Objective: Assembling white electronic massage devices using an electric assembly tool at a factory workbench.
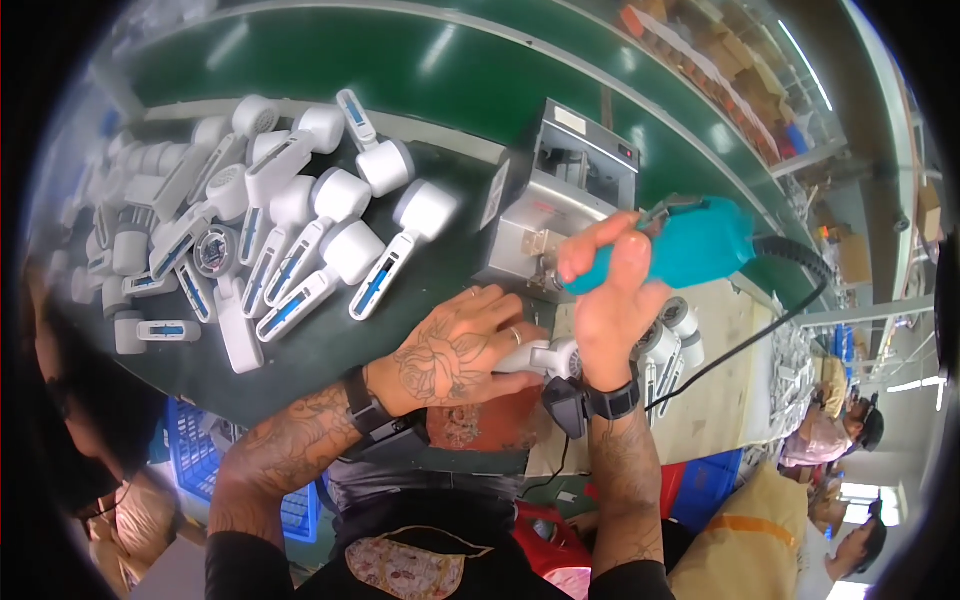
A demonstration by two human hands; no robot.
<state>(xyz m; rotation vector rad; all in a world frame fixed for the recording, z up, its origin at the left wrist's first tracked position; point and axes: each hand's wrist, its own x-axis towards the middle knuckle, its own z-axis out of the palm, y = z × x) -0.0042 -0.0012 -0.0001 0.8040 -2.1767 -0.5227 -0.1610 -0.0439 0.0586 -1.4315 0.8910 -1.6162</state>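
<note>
My right hand [615, 290] is wrapped round a teal electric screwdriver [703, 243], its body tilted and its cord running off to the right. The screwdriver's front end points at the grey metal screw feeder box [545, 205]; whether its tip touches the box is hidden by my fingers. My left hand [460, 350] is closed on a white handheld fan [530, 357], low over the near edge of the bench. Part of that fan is covered by my fingers, and its round head lies next to my right wrist.
Many white fans [290, 215] with blue strips in their open handles lie heaped at left on the dark green bench [420, 270]. Several more fans [675, 340] rest on a pale board [725, 370] at right. A black cord [745, 340] crosses there. A blue crate [200, 450] stands below left.
</note>
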